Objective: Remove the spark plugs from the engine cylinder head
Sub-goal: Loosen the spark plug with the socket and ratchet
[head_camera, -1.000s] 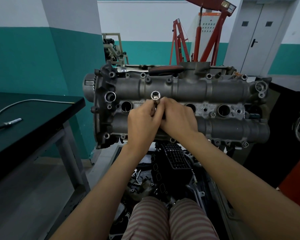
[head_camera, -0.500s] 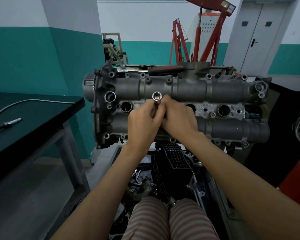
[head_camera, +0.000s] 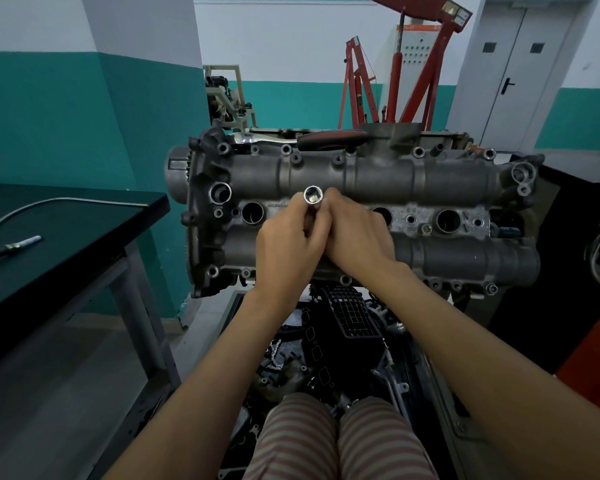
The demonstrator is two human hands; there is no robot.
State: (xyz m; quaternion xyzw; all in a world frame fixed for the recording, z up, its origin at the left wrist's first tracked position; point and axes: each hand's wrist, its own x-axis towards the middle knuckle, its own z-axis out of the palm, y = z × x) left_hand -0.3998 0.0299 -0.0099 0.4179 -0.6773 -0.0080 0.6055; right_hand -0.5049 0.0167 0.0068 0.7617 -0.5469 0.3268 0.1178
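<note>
Both hands are meeting over the middle of the cylinder head (head_camera: 361, 178), a rough grey cast-metal block w/ round bolt bosses & dark circular plug wells. Left hand (head_camera: 284, 251) and right hand (head_camera: 357, 237) are pinching a shiny steel socket tube (head_camera: 313, 197), open hex end facing up, fingers curled round it. Its lower end & the well under it are hiding behind the fingers; no spark plug is showing. Stamped lettering beside the left well is too small to read. A ratchet handle (head_camera: 329, 138), red & black, is lying on the far edge. On the black desk (head_camera: 66, 244) at left, a marker (head_camera: 13, 248) is lying.
</note>
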